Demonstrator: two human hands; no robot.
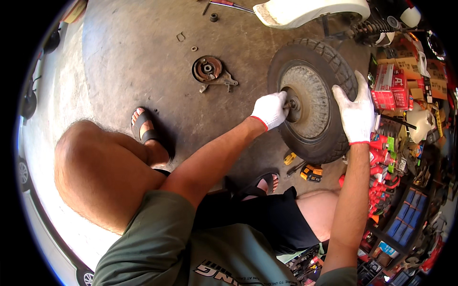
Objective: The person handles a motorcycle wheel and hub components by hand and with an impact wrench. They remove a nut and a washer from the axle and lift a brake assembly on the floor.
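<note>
A wheel with a knobbly black tyre and a dusty grey metal hub stands upright, leaning slightly, on the concrete floor. My left hand, in a white glove, is closed at the hub's centre. Its fingertips pinch something small there that I cannot make out. Against the tread on the tyre's right side lies my right hand, also gloved in white, thumb and fingers spread. Left of the wheel, a rusty brake plate with a metal arm rests on the floor.
A small ring, a bent clip, a dark bushing and a red-handled screwdriver lie beyond. A white fender hangs at the top. Near my foot sits a yellow-black battery. Boxes and bottles crowd the right.
</note>
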